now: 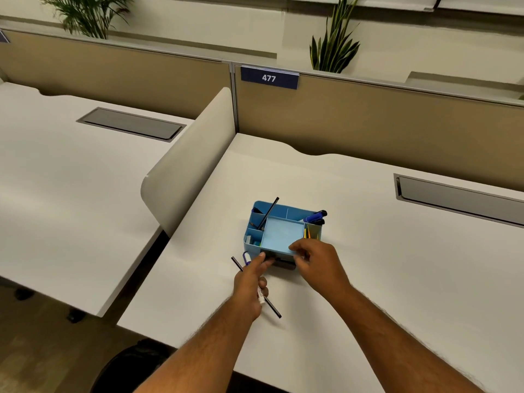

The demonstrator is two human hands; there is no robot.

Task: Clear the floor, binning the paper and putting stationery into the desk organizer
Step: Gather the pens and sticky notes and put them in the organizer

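A blue desk organizer (283, 231) stands on the white desk (354, 279). A black pencil (269, 212) leans in its back left compartment, and blue and black markers (316, 217) lie in its back right one. My left hand (252, 287) holds a white marker with a blue cap (261, 296) and a thin black pencil (273, 307), with its index finger reaching the organizer's front. My right hand (314, 265) grips the organizer's front right edge; a dark object (285, 263) sits under the front lip, partly hidden.
A curved beige divider (187, 171) separates this desk from the neighbouring desk (71, 180) on the left. A tan partition with a 477 sign (269, 78) runs along the back. A metal cable hatch (453, 197) sits at the right. A dark bin or chair (130, 367) shows below the desk edge.
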